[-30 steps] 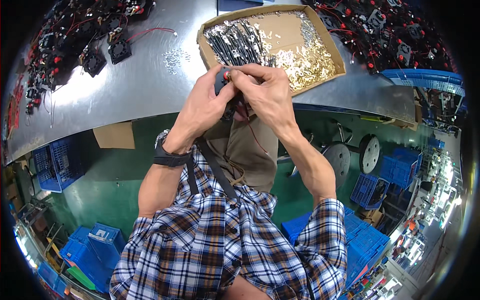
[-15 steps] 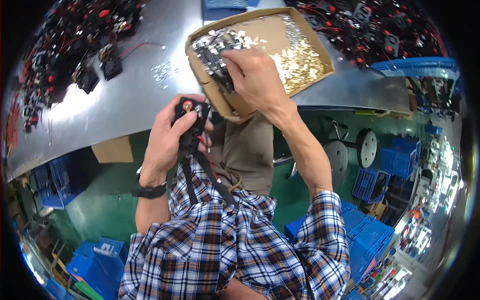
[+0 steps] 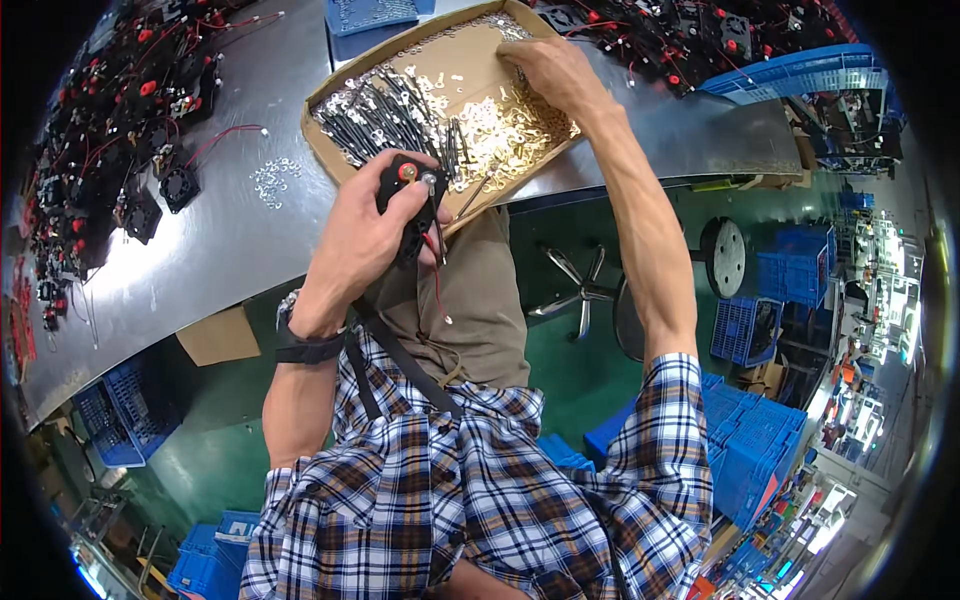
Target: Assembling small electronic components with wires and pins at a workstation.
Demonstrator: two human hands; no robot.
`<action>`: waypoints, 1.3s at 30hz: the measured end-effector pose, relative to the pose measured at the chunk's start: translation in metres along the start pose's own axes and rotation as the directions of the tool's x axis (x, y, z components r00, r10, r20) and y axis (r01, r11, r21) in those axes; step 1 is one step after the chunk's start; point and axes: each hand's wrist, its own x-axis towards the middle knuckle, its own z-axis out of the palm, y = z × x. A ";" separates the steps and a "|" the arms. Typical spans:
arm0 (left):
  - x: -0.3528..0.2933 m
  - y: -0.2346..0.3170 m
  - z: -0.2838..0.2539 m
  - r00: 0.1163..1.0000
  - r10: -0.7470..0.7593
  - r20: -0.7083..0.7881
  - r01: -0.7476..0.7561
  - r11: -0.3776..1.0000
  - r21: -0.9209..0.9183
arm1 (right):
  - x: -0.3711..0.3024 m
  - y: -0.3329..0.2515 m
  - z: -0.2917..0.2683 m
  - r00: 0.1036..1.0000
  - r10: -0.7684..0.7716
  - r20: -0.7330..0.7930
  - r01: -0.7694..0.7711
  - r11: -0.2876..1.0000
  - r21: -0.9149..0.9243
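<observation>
Lying pinched in left hand (image 3: 358, 228), thumb across face: black module (image 3: 425, 210). Right hand (image 3: 557, 76): over cardboard tray (image 3: 472, 66), grip unclear.

Before you runs a grey metal workbench (image 3: 230, 240), its edge bowed by the lens and its left part washed by a white glare; beneath it, the floor (image 3: 205, 450) is green and glossy. To your right, note a stool (image 3: 585, 292) with chrome legs, a round disc with holes (image 3: 729, 257) and blue crates (image 3: 745, 430); to your left, a blue basket (image 3: 130, 415). Toward the right rim, bright, cluttered surroundings, details too small to tell.
</observation>
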 end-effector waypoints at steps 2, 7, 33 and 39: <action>0.003 -0.004 -0.002 1.000 -0.007 -0.016 0.008 1.000 0.022 | 0.006 0.003 0.002 1.000 -0.026 -0.018 0.025 0.999 -0.023; 0.004 -0.007 -0.008 0.999 -0.016 -0.043 0.016 1.000 -0.006 | 0.016 0.008 -0.003 0.994 -0.020 0.108 0.020 1.000 0.005; 0.012 -0.031 -0.021 0.981 0.181 -0.071 -0.159 0.955 0.251 | -0.018 -0.183 -0.067 0.968 0.160 0.193 -0.250 0.642 0.724; 0.005 -0.016 -0.014 0.990 0.102 -0.095 -0.076 0.968 0.240 | -0.024 -0.195 -0.059 0.976 0.206 0.069 -0.201 0.732 0.651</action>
